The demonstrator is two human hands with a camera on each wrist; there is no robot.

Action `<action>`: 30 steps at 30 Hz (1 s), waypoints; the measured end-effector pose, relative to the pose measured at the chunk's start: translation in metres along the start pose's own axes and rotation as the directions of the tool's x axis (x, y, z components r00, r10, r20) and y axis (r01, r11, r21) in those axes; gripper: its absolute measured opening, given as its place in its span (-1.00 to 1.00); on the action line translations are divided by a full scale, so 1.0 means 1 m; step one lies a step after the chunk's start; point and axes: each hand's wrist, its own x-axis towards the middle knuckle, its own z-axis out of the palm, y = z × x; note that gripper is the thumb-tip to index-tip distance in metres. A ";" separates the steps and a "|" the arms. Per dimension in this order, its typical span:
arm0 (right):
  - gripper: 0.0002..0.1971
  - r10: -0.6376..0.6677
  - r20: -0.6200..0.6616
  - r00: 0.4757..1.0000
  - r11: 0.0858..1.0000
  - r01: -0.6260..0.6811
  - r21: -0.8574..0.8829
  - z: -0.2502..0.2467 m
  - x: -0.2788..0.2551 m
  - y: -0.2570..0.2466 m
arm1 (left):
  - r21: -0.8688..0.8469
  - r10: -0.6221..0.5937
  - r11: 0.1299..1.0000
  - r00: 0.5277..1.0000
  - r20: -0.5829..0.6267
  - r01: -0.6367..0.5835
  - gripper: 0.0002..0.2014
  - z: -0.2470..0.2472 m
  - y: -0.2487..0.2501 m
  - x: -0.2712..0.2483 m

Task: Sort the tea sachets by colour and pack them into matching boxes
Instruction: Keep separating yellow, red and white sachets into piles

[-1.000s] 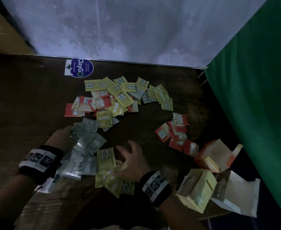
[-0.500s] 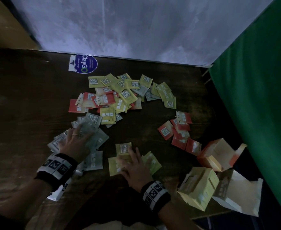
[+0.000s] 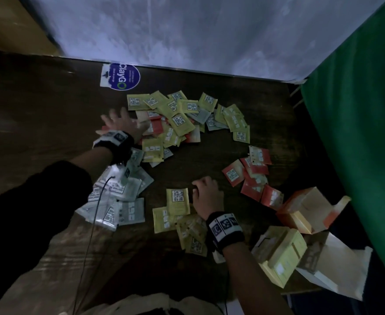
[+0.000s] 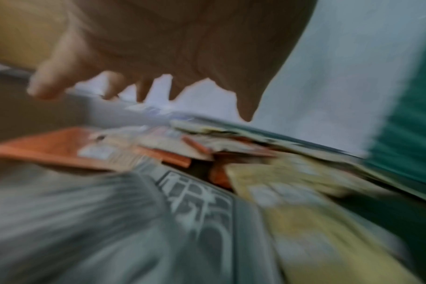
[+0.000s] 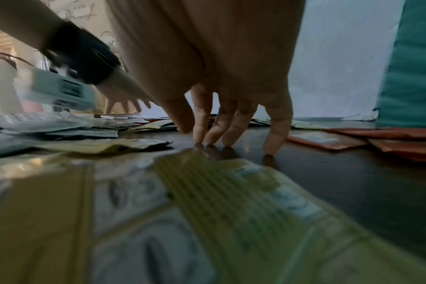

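Observation:
A mixed heap of yellow, red and grey sachets lies at the back of the dark table. My left hand hovers spread over the heap's left edge, holding nothing; in the left wrist view its fingers hang above a red sachet. Grey sachets lie piled at front left, yellow sachets at front centre, red sachets to the right. My right hand rests with straight fingertips on the bare table beside the yellow pile.
Three opened boxes stand at the front right corner: an orange one, a yellow one and a white one. A blue round sticker marks the table's back edge. A white wall and green curtain close off the back and right.
My left hand has left the grey pile and moved up to the mixed heap's left edge. My right hand slid slightly right, off the yellow pile onto the bare table.

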 end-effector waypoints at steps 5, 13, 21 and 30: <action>-0.72 0.028 0.034 0.999 0.999 -0.028 0.017 0.001 0.004 0.004 | -0.092 -0.287 0.952 0.956 0.055 0.291 0.39 0.010 0.011 0.022; -0.68 0.048 0.061 0.997 0.998 -0.051 0.037 -0.001 0.005 0.008 | -0.351 -0.250 0.901 0.966 0.064 0.257 -0.02 0.005 0.006 0.028; -0.71 0.041 0.051 0.998 0.930 -0.056 0.362 -0.029 0.019 0.004 | -0.580 -0.025 0.811 0.995 0.094 0.075 -0.65 -0.036 -0.015 0.015; -0.51 -0.045 0.171 0.984 0.239 -0.155 0.958 -0.075 0.022 -0.053 | -0.792 0.503 0.605 0.810 0.300 -0.083 -0.60 -0.037 0.039 -0.084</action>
